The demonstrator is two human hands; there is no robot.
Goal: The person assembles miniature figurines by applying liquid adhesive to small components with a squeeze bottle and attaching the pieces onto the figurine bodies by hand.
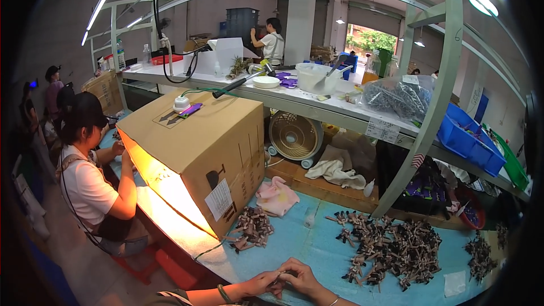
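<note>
Low in the middle, over the near edge of the blue table covering (pixel 306 243), my left hand (pixel 265 283) and my right hand (pixel 302 277) meet with their fingers pinched together. Whatever small piece sits between the fingertips is too small and too covered to name. Right of my hands spreads a large heap of small brown and black doll-like parts (pixel 396 249). A smaller heap of similar parts (pixel 251 229) lies beyond my left hand, beside a big cardboard box (pixel 226 153). A third heap (pixel 480 258) is at the far right.
Light glows from inside the box's opening, and a lamp socket (pixel 181 103) sits on top. Behind lie a pink cloth (pixel 276 196) and a small clear bottle (pixel 310 219). A metal shelf post (pixel 422 130) rises at right. A co-worker (pixel 93 170) sits at left.
</note>
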